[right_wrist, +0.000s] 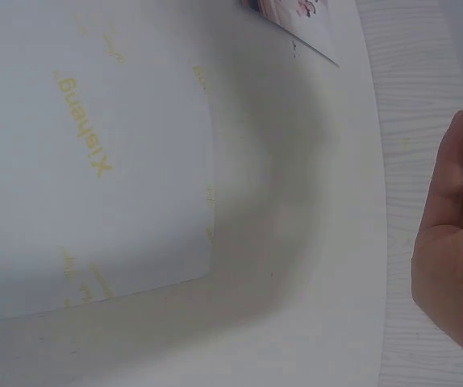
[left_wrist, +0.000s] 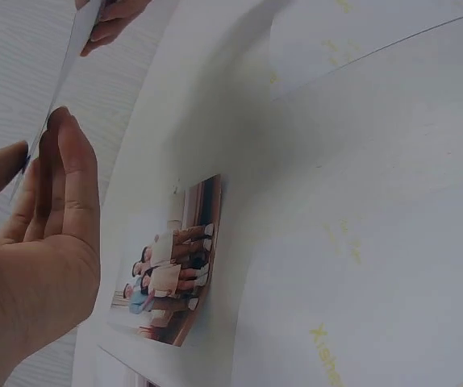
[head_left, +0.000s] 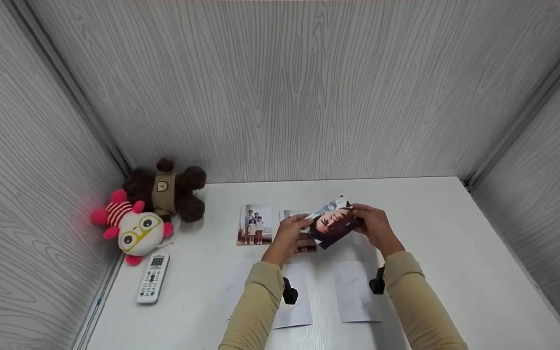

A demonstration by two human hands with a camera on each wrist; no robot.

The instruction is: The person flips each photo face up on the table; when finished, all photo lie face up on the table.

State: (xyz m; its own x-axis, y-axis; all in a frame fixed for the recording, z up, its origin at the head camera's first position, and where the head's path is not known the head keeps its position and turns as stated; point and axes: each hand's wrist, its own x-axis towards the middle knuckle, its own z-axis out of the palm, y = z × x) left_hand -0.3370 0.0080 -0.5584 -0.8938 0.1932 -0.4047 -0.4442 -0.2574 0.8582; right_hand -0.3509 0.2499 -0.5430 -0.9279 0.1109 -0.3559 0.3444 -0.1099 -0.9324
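Note:
Both hands hold a photo print (head_left: 334, 222) above the table, tilted, with its portrait side toward the head camera. The left hand (head_left: 287, 236) pinches its left end between thumb and fingers; in the left wrist view the print (left_wrist: 70, 64) appears nearly edge-on. At the opposite end, the right hand (head_left: 376, 224) grips the upper right corner. Below the left hand lies a family photo (head_left: 305, 247), partly covered by that hand. Another family photo (head_left: 254, 224) lies face up to its left.
Face-down prints with white backs lie nearer the person, including one on the right (head_left: 358, 291) and one in the middle (head_left: 297, 301). At the left are a white remote control (head_left: 153, 278), a pink-and-white plush toy (head_left: 139, 233) and a brown plush bear (head_left: 166, 189). Wood-grain panels (head_left: 280, 97) enclose the table.

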